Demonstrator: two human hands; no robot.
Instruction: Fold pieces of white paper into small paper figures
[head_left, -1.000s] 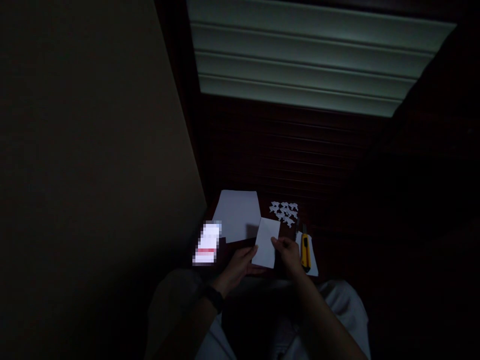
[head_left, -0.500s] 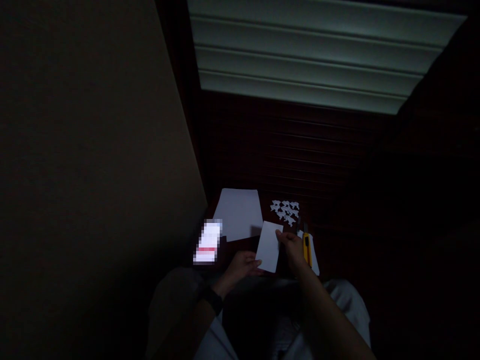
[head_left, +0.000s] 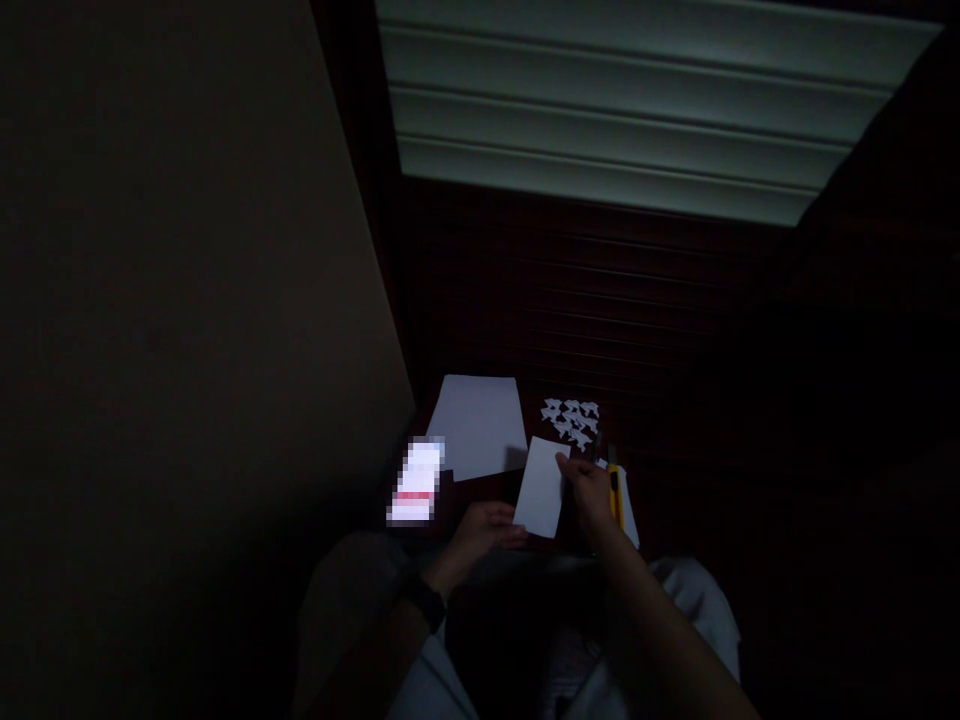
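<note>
Low in the head view, on a small dark table (head_left: pixel 466 494) in a dim corner, a person's two bare hands hold up a small white sheet (head_left: pixel 541 490), its top leaning towards one o'clock. The right hand (head_left: pixel 591 490), at the sheet's three o'clock, pinches that edge, thumb on top. The left hand (head_left: pixel 484 530), a dark wristband (head_left: pixel 424 600) behind it, has its fingers close together at the seven o'clock corner — in this gloom, I cannot tell whether they grip it or merely touch it.

Around the small sheet: a larger white sheet (head_left: pixel 480 425) at ten o'clock, a glowing, pixelated screen (head_left: pixel 416 482) at nine, a cluster of jagged white paper pieces (head_left: pixel 572 418) at one, and — at three, partly behind the right hand — a yellow cutter (head_left: pixel 616 495) lying over white paper (head_left: pixel 630 512).
</note>
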